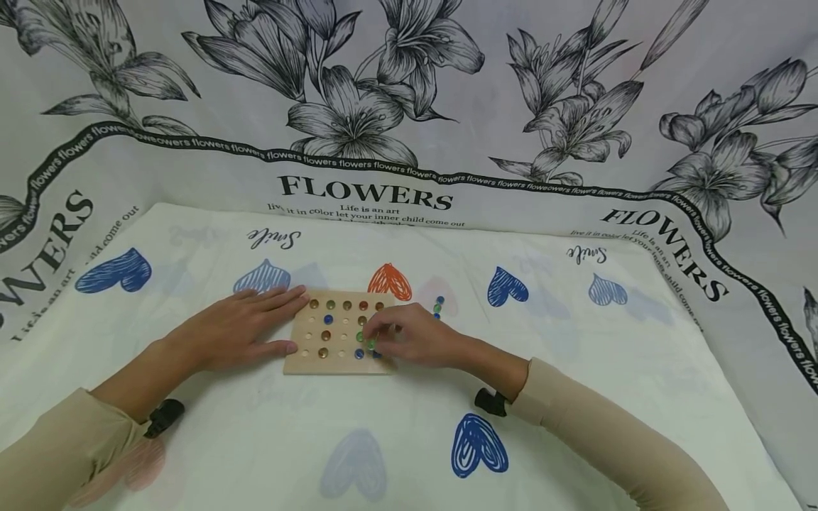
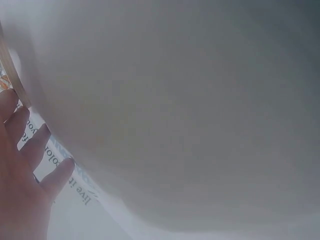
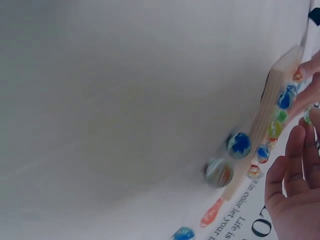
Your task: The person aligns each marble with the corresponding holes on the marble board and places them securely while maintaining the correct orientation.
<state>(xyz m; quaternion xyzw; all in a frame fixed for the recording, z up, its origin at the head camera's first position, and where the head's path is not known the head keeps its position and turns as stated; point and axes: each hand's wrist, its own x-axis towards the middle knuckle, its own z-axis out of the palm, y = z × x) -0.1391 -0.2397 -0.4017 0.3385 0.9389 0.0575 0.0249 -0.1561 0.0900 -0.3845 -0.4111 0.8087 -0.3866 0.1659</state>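
Right hand (image 1: 415, 337): grip narrow, thumb and fingertips pinching a green marble (image 3: 308, 116), just over the lower right of the board, mid-frame in the head view. Left hand (image 1: 239, 330): fingers extended, resting at the board's left edge; the left wrist view shows its fingertips by the wood at the left of the frame.

Wooden board (image 1: 303, 365) lies flat, centre of the head frame, holes in a grid. Marbles seated along its far row: brown, green (image 1: 330, 304), red-brown. Second column from the left runs down from that green one: blue marble (image 1: 329, 319), then two brown marbles (image 1: 326, 335). Lower right has another blue marble (image 1: 359, 353); more there, partly hidden by the right hand.

Short line of loose blue and green marbles (image 1: 440, 300) right of the board, behind the right wrist. White cloth (image 1: 255, 454) with heart prints covers the table. Backdrop (image 1: 511, 206) at top: lily drawings, "FLOWERS" lettering. Beige sleeves (image 1: 601, 419) on both arms.
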